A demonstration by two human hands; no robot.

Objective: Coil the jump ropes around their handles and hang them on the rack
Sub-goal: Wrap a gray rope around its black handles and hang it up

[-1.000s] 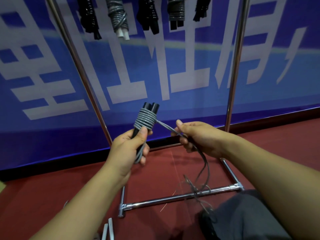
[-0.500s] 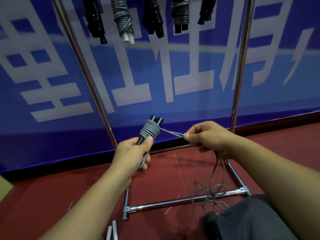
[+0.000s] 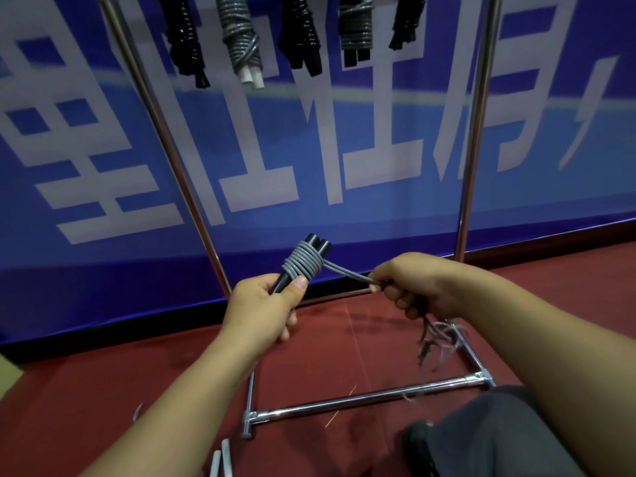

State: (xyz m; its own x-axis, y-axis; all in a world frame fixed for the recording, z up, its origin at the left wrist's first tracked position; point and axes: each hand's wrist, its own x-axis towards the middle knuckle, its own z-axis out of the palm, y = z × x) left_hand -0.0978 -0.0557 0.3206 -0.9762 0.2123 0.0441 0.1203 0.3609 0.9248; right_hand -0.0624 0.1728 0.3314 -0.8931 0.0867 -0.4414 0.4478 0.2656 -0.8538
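My left hand (image 3: pixel 265 304) grips two black jump-rope handles (image 3: pixel 318 246) held side by side, tilted up to the right. A grey rope coil (image 3: pixel 304 265) is wound in several turns round their upper part. From the coil a doubled grey strand (image 3: pixel 347 273) runs right into my right hand (image 3: pixel 409 287), which pinches it taut. The loose rope tail (image 3: pixel 435 339) hangs blurred below that hand. Several coiled jump ropes (image 3: pixel 241 39) hang from the top of the chrome rack (image 3: pixel 476 132).
The rack's base bar (image 3: pixel 364 397) lies on the red floor in front of me. White handles (image 3: pixel 220 459) of another rope lie at the bottom edge. My dark-trousered knee (image 3: pixel 481 438) is at lower right. A blue banner (image 3: pixel 344 149) covers the wall behind.
My right hand pulled the strand out to the right and drew up the slack; the loose rope lifted off the floor bar. The coil gained a turn. The camera tilted slightly.
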